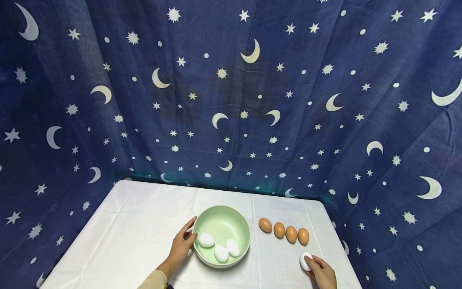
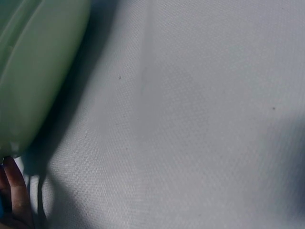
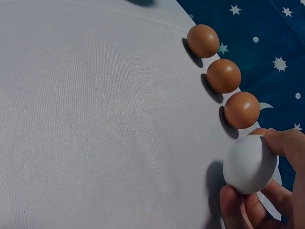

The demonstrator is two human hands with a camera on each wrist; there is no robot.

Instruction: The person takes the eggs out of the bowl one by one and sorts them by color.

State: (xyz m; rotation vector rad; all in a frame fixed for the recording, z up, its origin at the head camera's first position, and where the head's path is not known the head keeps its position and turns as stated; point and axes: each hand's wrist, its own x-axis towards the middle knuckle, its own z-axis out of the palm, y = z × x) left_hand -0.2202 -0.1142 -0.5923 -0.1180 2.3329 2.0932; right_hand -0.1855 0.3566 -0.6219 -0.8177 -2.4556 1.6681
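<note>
In the head view, a pale green bowl (image 1: 223, 218) stands on the white-covered table, with three white eggs (image 1: 221, 253) lying inside it. My left hand (image 1: 182, 245) holds the bowl by its left side, thumb at the rim; in the left wrist view a finger (image 2: 18, 191) touches the bowl's lower wall (image 2: 43, 62). At the table's right, my right hand (image 1: 322, 273) pinches another white egg (image 1: 306, 261) between thumb and fingers. The right wrist view shows this white egg (image 3: 250, 164) partly covering a brown egg behind it.
Several brown eggs (image 1: 279, 230) lie in a slanting row between the bowl and the table's right edge. A white cloth (image 1: 144, 224) with fold lines covers the table. Dark blue curtains (image 1: 231, 100) with moons and stars hang behind and at both sides.
</note>
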